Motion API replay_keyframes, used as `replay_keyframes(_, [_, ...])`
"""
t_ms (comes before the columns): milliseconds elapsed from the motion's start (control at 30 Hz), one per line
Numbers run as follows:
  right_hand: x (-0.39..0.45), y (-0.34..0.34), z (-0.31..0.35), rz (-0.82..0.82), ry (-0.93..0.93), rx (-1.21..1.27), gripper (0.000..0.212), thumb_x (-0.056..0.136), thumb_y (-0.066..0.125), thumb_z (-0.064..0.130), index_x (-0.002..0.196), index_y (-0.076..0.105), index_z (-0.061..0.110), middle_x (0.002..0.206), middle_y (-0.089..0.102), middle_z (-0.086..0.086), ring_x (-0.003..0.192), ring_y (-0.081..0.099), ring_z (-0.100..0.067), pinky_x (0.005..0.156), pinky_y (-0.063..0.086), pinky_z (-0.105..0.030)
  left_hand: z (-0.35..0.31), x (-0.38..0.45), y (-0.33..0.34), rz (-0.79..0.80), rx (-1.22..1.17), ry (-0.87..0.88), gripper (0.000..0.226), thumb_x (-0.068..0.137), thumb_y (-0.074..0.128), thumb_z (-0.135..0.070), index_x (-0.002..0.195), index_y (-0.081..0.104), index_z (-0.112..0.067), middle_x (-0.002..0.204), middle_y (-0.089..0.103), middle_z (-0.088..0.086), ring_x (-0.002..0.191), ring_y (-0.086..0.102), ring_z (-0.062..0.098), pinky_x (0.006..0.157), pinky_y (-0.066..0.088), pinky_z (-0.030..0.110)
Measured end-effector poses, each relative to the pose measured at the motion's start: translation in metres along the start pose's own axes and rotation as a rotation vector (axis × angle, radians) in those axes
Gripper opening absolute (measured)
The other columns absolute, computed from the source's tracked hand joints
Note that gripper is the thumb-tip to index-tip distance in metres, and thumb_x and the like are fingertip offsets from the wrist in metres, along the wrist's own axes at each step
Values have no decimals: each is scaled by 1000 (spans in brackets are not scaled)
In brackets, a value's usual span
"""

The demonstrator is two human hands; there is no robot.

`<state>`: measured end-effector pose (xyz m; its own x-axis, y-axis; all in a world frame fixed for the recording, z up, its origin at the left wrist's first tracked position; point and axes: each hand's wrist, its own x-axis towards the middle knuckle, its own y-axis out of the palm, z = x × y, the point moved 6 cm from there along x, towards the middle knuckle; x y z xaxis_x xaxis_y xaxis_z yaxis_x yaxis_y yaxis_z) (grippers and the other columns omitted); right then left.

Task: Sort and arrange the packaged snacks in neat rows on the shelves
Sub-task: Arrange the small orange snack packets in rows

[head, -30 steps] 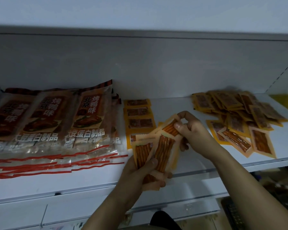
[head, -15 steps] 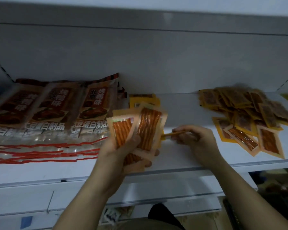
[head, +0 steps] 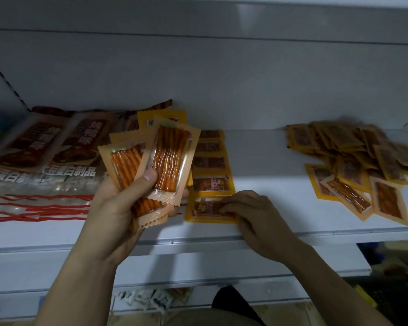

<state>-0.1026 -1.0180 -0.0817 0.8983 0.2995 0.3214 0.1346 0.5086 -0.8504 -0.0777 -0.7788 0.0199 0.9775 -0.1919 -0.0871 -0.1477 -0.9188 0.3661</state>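
Two hands work at a white shelf (head: 264, 158). Left hand (head: 118, 208), raised above the shelf's front edge, grips a fanned bundle of orange snack packets (head: 156, 161); the thumb presses across their clear fronts, the fingers curl behind. Strips of reddish-orange snack show through the packet windows. Right hand (head: 257, 217), palm down, rests on the shelf just right of the bundle, its fingertips (head: 224, 209) touching the nearest packet (head: 205, 211) of a single-file row of yellow packets (head: 210, 161); whether the fingers pinch it or only press it flat cannot be told. This row runs from the shelf's front edge back toward the rear wall, each packet overlapping the next. The bundle partly hides the row's left side. Large red-and-clear snack bags (head: 40, 156) lie side by side on the shelf's left part, behind the left hand. A loose heap of yellow and orange packets (head: 353, 161) lies on the shelf's right part, well apart from both hands.
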Motion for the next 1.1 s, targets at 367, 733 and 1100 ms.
replay_keyframes(367, [2,1,-2,-32,62,44,24,90,67,46,111,72,36,125,63,28,116,52,-5,93,51,-39,6,3,2,-40,-31,11,24,85,59,-15,102,76,-18,98,77,21,79,77,37,56,62,36])
replay_keyframes(733, [0,-1,-4,-109,10,116,24,94,60,33,116,71,32,133,62,22,121,51,-10,96,51,-43,8,10,24,-35,-30,16,28,84,58,-16,108,72,-18,99,78,17,79,78,36,56,63,36])
replay_keyframes(1100, [33,-100,-37,-117,-252,76,38,92,68,21,128,68,31,144,52,4,125,53,-17,98,46,-26,93,45,94,63,74,-261,32,75,74,-11,105,68,-1,82,71,19,60,64,30,47,53,31])
